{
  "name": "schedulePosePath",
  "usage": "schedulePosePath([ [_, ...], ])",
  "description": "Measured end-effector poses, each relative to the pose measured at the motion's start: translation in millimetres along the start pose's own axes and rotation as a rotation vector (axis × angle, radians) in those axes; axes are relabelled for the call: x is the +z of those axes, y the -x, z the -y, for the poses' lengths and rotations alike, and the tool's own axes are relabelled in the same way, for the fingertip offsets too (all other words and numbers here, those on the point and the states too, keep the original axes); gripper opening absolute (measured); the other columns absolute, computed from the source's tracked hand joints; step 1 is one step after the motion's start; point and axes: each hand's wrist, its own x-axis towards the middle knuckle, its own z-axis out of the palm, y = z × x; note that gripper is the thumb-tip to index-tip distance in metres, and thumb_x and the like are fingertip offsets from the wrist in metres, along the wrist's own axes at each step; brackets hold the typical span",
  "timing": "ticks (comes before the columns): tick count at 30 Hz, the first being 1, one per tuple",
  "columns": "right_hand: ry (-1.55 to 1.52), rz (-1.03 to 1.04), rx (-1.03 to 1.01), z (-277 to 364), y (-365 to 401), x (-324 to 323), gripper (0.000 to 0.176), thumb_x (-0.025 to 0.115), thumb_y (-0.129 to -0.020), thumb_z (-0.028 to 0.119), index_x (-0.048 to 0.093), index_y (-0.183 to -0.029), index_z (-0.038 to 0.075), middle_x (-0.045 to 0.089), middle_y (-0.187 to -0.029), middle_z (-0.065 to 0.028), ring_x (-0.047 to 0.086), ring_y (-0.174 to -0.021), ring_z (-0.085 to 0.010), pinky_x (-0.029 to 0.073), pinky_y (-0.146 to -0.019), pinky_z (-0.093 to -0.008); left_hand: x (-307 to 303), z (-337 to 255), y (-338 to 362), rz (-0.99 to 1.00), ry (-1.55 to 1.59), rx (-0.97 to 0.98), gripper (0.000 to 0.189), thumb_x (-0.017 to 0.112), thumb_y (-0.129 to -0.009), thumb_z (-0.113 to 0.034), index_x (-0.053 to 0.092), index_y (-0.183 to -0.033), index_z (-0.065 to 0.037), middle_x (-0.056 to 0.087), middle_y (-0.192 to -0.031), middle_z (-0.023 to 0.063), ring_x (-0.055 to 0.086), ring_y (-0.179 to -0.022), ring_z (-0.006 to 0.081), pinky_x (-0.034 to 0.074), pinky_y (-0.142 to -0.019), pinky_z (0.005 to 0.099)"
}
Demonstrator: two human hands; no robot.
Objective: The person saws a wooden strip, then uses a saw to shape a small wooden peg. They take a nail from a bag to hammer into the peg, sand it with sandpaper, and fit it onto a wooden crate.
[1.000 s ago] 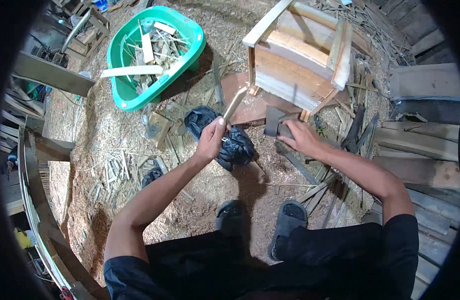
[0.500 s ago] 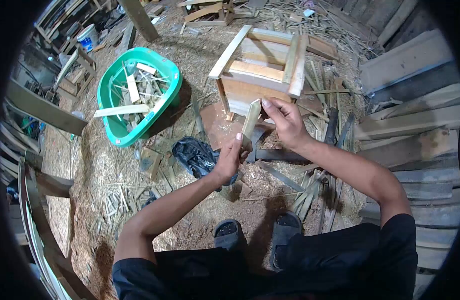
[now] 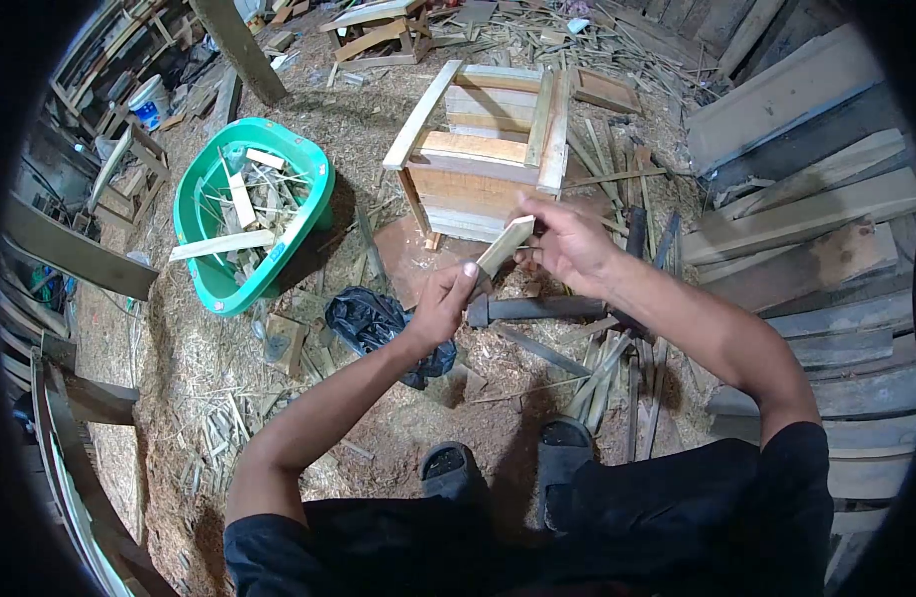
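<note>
A short pale wooden piece (image 3: pixel 506 245) with an angled tip is held in my left hand (image 3: pixel 444 301), its thumb pressed along the lower end. My right hand (image 3: pixel 574 249) is beside the tip, fingers bent together; what they hold, if anything, is too small to make out. Beyond my hands stands a wooden box frame (image 3: pixel 478 182) with slatted sides. Under the hands, a hammer-like tool with a dark handle (image 3: pixel 547 307) lies on the ground. Close to my left hand lies a black plastic bag (image 3: pixel 370 318).
A green tub (image 3: pixel 186 204) with wood scraps is at the left, near a wooden post (image 3: pixel 241 52). Stacked boards (image 3: pixel 806 224) line the right side. Wood strips and shavings cover the ground around my sandals (image 3: pixel 567 458). A white bucket (image 3: pixel 147 99) stands far left.
The view has shifted, so the box frame and tub appear further left. My right hand has turned and lowered slightly by the wooden piece's tip. The piece is tilted more to the right.
</note>
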Motion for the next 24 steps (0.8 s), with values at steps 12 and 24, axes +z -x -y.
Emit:
schedulePosePath([
  [12, 0.179, 0.078, -0.244, 23, 4, -6, 0.028, 0.057, -0.098, 0.024, 0.065, -0.105, -0.002, 0.067, -0.096, -0.0107, 0.066, -0.082, -0.0149, 0.055, -0.075, -0.0273, -18, -14, -14, 0.001, -0.1, -0.003, 0.051, 0.039, -0.104, -0.042, 0.064, -0.085, -0.001, 0.045, -0.065, -0.0046, 0.039, -0.061, 0.0059, 0.032, -0.055, 0.0247],
  [24, 0.554, -0.347, -0.569, 78, -69, -35, 0.026, 0.053, -0.1, 0.021, 0.064, -0.099, -0.003, 0.064, -0.085, -0.0063, 0.059, -0.074, -0.0112, 0.049, -0.069, -0.0266, -46, -67, -110, -0.257, -0.443, 0.191, 0.043, 0.047, -0.1, -0.035, 0.067, -0.101, 0.003, 0.067, -0.083, 0.0143, 0.063, -0.082, 0.0236, 0.048, -0.076, 0.0366],
])
